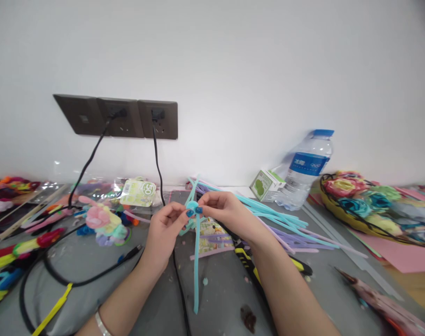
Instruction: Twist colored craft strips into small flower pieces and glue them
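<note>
The number 50 stands in a circle on the green-and-white card [138,192], near a barcode [127,187]. The blue label [308,163] on the bottle [296,184] bears white Chinese characters and the Olympic rings [316,165]. Print on the small box [266,185] is too small to read.

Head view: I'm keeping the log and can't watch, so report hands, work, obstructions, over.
Left hand, right hand both pinching light-blue fuzzy stem. Long end points toward wearer. Black cable close alongside; black-and-yellow tool partly behind right forearm.
</note>
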{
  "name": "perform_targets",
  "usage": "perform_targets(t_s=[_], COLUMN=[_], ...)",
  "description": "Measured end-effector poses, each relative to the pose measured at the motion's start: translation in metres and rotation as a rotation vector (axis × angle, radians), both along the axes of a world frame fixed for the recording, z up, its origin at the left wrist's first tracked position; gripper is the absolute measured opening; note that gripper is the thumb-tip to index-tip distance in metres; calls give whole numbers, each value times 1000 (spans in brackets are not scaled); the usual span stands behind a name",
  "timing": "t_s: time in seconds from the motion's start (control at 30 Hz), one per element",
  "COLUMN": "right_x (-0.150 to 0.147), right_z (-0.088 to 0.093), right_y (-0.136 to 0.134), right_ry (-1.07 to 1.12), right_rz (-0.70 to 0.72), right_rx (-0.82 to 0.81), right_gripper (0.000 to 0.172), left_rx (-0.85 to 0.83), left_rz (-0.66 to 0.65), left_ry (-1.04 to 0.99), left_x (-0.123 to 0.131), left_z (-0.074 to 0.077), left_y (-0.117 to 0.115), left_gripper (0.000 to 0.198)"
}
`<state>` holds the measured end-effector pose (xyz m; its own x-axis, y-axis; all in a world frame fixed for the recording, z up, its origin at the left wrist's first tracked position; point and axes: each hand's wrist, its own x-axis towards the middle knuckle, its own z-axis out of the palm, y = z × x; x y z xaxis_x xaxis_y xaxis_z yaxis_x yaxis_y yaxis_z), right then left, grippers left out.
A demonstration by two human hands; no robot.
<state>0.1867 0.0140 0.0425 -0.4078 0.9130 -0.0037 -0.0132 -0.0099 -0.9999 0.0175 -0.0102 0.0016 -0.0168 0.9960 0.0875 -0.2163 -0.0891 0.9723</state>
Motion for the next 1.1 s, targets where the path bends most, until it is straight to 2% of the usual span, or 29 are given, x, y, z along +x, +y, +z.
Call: perform_targets(t_s=[0.37,1.1], right_x=[0,1], right_z=[-4,-3], right_y=[2,1], right_ry=[24,-2], right_rz=[11,7], right_rx=[11,27], right_gripper=[32,19], left_rx=[-6,-7], left_rz=[-13,-21], left_ry=[-30,-43], left_x=[2,0], left_z=[4,0], left_y=[-1,1], left_gripper=[30,25])
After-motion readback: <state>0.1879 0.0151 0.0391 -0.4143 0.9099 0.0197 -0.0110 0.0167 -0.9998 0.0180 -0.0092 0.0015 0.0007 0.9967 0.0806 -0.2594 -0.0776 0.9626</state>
